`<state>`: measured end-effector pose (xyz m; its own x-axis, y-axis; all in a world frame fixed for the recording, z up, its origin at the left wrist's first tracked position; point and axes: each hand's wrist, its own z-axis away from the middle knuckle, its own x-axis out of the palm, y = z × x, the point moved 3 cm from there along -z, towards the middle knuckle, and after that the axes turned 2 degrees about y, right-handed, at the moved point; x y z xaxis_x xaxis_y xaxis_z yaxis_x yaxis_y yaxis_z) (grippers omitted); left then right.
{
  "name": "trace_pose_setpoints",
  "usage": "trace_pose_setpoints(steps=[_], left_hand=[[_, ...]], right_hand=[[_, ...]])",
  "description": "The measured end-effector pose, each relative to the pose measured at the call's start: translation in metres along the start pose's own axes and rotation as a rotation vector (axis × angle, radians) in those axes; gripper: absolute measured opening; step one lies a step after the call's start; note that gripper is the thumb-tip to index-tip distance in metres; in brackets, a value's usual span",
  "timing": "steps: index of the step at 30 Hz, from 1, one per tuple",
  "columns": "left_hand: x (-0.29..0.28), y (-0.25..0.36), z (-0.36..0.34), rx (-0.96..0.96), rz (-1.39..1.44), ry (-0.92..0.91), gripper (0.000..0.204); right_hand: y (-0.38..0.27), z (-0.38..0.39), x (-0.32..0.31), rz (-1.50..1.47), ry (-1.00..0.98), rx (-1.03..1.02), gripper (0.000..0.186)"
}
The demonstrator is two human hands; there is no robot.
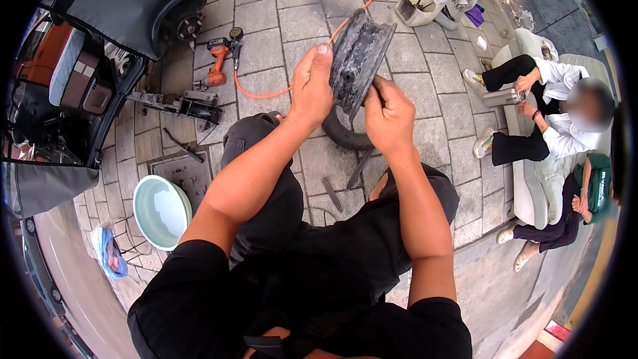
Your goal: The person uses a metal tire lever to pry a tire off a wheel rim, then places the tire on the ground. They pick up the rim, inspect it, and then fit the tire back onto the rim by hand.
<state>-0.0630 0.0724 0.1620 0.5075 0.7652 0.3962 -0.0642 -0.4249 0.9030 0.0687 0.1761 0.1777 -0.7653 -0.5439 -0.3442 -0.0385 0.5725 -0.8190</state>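
Note:
I hold a grey, scuffed wheel rim [359,53] upright between my hands, its face streaked with pale dirt. My left hand [311,86] grips its left side with the thumb up. My right hand [389,118] has its fingers curled round the lower right edge. Beneath the rim a black rubber tyre [344,139] lies on the paving, partly hidden by my hands. Two dark metal bars, a longer one [361,167] and a shorter one [332,193], lie between my knees. An orange hose [262,95] runs behind my left hand from an inflator gun [236,43].
An opened vehicle [119,6] stands left, with an orange cordless tool [218,66], a black metal fixture [199,110] and a pale water basin [138,203] nearby. Cut containers [415,3] sit at the back right. Two people, one in white [555,133], one in green [597,186], sit on cushioned seats at right.

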Motion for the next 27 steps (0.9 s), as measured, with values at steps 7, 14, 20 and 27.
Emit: trace_pose_setpoints(steps=[7, 14, 20, 27], left_hand=[[0.008, 0.007, -0.001, -0.069, 0.134, 0.016, 0.04], [0.006, 0.004, -0.006, -0.103, 0.096, -0.012, 0.043], [0.011, -0.003, -0.008, -0.182, 0.133, 0.023, 0.046], [0.012, -0.006, -0.011, -0.187, 0.159, 0.037, 0.045]], right_hand=[[-0.003, -0.005, 0.0, -0.016, 0.007, 0.031, 0.02], [-0.003, -0.007, -0.002, -0.106, 0.019, 0.115, 0.027], [-0.009, -0.006, -0.007, -0.048, -0.009, 0.076, 0.028], [-0.001, -0.007, -0.008, -0.228, -0.066, 0.224, 0.027]])
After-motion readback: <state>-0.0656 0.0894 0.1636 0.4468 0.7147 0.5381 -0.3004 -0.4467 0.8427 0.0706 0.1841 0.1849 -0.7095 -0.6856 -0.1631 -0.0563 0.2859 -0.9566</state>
